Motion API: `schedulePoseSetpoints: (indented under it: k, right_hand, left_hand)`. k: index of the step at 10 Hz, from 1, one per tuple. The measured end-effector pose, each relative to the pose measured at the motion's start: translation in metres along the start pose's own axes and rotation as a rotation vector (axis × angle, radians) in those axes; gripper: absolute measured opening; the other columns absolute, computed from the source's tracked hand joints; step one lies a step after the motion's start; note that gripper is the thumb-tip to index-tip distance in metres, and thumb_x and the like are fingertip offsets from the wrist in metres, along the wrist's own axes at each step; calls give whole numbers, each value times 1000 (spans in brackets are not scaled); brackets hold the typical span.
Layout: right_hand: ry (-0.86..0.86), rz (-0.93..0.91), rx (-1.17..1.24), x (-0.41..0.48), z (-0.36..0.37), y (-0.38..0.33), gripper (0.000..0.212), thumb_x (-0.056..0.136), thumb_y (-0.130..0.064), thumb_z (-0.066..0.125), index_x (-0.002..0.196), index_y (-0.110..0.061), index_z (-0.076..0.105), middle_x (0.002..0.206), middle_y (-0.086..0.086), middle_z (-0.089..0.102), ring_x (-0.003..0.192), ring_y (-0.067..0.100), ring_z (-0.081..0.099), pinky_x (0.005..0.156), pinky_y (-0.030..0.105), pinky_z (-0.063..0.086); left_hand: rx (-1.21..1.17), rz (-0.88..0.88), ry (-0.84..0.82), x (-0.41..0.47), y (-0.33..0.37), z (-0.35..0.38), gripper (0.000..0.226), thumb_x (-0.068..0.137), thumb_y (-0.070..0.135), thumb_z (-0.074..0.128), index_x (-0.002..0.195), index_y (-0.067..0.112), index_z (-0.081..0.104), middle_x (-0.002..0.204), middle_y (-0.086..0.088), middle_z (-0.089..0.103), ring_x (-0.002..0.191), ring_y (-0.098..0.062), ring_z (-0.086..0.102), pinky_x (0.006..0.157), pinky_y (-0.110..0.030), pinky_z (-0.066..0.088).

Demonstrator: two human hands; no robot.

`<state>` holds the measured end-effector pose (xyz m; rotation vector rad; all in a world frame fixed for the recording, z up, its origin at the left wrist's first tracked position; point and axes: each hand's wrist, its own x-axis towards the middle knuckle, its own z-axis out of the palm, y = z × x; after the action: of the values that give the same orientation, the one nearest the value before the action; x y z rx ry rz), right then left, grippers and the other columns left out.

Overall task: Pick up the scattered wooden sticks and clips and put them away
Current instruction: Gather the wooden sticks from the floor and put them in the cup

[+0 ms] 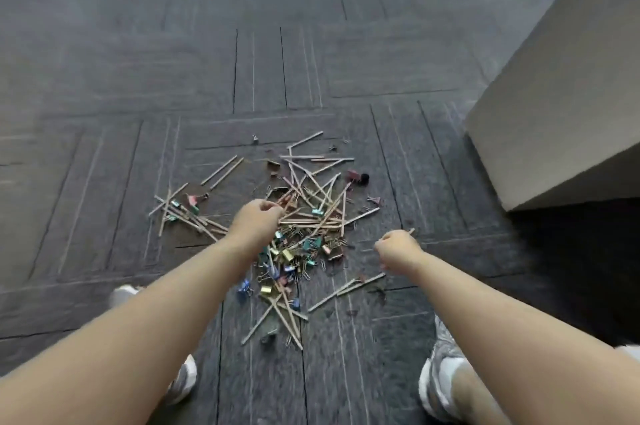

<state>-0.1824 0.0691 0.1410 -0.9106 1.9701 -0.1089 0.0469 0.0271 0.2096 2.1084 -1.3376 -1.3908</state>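
While nearly all the sticks [311, 222] and clips [287, 255] lie in a tangled heap on the floor [104, 147] in front of the person, the task looks barely begun. The right hand [398, 246] has its grip closed round one stick [411, 232] just beside the heap. The left hand [258, 218] curls into the heap's middle, but I cannot tell whether its grip has caught anything, and no container shows, so gathering and putting away are both left.
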Motion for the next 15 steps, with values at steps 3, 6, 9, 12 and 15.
schedulePoseSetpoints:
  k: [3, 6, 9, 12, 15]
  right_hand:
    - [152, -92, -199, 227, 95, -76, 48, 90, -17, 54, 135, -13, 38, 137, 14, 31, 112, 32, 47, 91, 38, 45]
    - [-20, -523, -594, 338, 104, -117, 76, 92, -56, 45, 152, -23, 13, 160, 1, -3, 146, 21, -7, 118, 43, 4]
    - [-32, -664, -823, 252, 124, -8, 116, 68, -80, 51, 152, -19, -2, 159, -1, 1, 146, 20, -4, 118, 37, 1]
    - [106, -410, -782, 213, 150, 20, 23, 92, -26, 55, 106, -11, 45, 103, 7, 59, 91, 28, 60, 79, 39, 47]
    - [-88, -118, 126, 156, 138, -19, 19, 101, -24, 41, 107, -7, 47, 82, 5, 52, 59, 13, 49, 49, 24, 47]
  left_hand:
    - [202, -16, -28, 244, -92, 73, 33, 89, 27, 58, 120, 19, 53, 114, -6, 59, 96, -26, 61, 86, -40, 53]
    - [842, 183, -12, 336, -108, 148, 105, 77, 75, 49, 152, 23, -3, 158, -13, -13, 145, -34, -10, 115, -51, -1]
    - [805, 497, 152, 284, -143, 142, 27, 96, 26, 51, 120, 16, 59, 113, -8, 57, 104, -28, 50, 84, -37, 42]
    - [651, 441, 27, 231, -151, 118, 41, 92, 32, 56, 131, 22, 49, 131, -3, 48, 110, -23, 54, 95, -41, 48]
    - [505, 336, -400, 141, -141, 38, 15, 96, 22, 51, 101, 21, 65, 96, 6, 65, 69, -22, 63, 62, -34, 56]
